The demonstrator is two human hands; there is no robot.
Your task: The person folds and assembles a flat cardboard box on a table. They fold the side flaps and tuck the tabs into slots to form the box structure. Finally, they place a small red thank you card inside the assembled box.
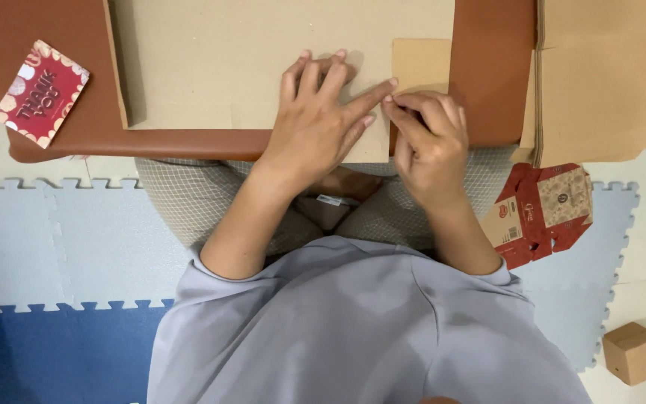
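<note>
A large flat sheet of brown cardboard lies on a low brown table. My left hand presses flat on its near right part, fingers spread. Just to the right, my right hand pinches the edge of a small tan cardboard flap between thumb and fingertips, touching my left index fingertip.
A red card rests on the table's left corner. A stack of flat cardboard overhangs the table at right. A folded red and brown printed box lies by my right knee. A small brown cube box sits on the floor mats.
</note>
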